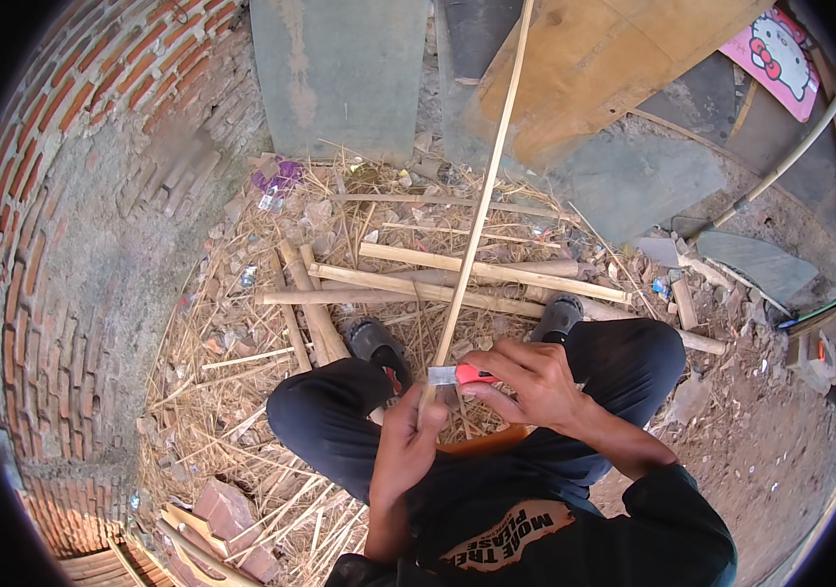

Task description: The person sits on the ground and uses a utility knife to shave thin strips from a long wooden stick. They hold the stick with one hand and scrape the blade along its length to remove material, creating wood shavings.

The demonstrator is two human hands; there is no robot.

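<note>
A long, thin bamboo strip (482, 210) runs from between my knees up past the top of the picture. Its near end sits in my closed left hand (406, 440), with the thumb laid along it. My right hand (533, 383) grips the red handle (475, 374) of a short, wide-bladed knife. The grey blade (442, 376) lies across the strip just above my left thumb. How deep the edge sits in the bamboo I cannot make out. Below my hands, part of an orange thing (486, 440) shows between my legs.
Split bamboo pieces (496, 272) lie beyond my feet among straw, shavings and rubble. Grey sheets (340, 78) and a tan board (604, 68) stand at the far side. A brick wall (56, 245) rises on the left, and broken bricks (232, 519) lie at the lower left.
</note>
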